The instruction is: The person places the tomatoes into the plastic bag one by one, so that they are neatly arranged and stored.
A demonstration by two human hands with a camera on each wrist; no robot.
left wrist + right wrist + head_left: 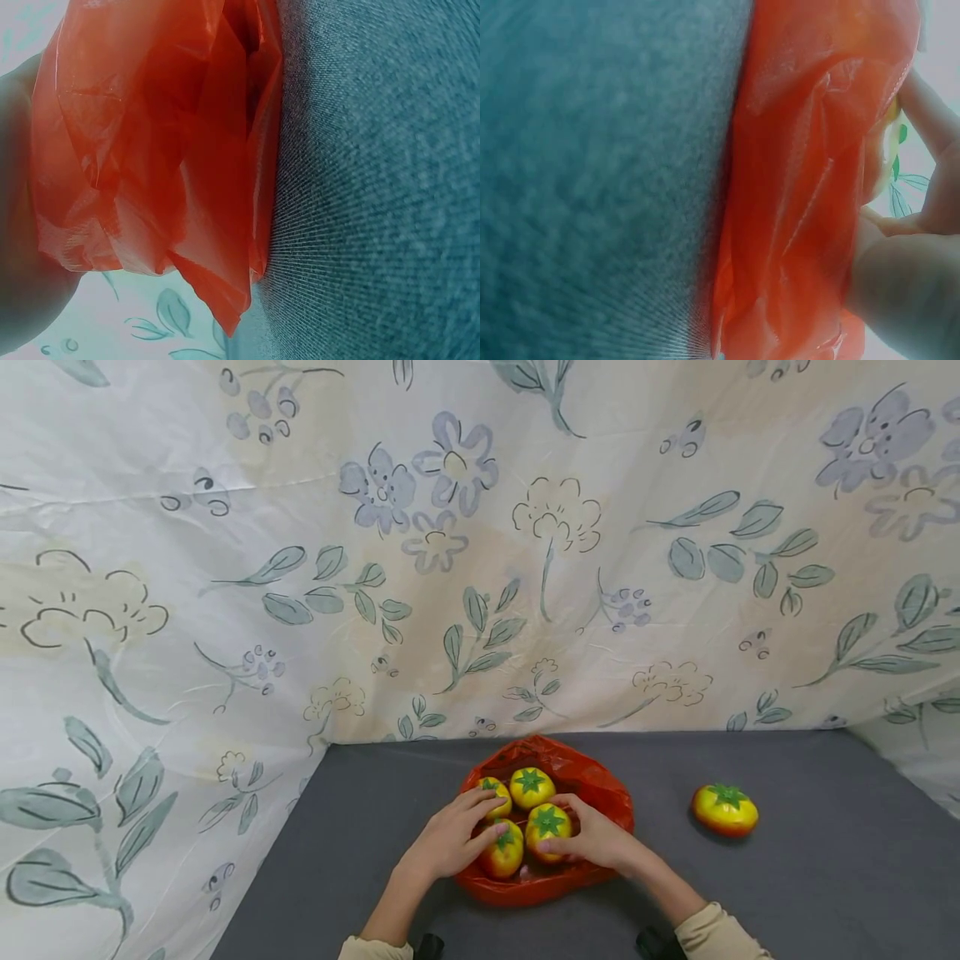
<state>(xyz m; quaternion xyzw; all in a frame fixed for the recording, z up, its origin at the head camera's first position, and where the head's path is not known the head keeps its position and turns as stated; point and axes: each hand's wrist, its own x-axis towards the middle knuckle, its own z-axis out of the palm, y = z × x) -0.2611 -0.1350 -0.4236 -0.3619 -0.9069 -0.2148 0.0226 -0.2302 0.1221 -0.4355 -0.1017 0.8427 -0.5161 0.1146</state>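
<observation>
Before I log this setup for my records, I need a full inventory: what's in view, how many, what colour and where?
Bagged fruits: 4, yellow and red with green leafy tops, inside the open bag
Loose fruit: 1, yellow and red with green top, on the table right of the bag
Plastic bag: 1, red, mid-table
Table: 1, dark grey, under the bag
Floral cloth: number of pieces unclear, pale with blue and green print, behind and beside the table
Black devices: 2, black, bottom edge near the wrists
Sleeves: 2, beige, bottom edge
Left hand: 1, bare, on the two left fruits
Right hand: 1, bare, gripping the front-right fruit
</observation>
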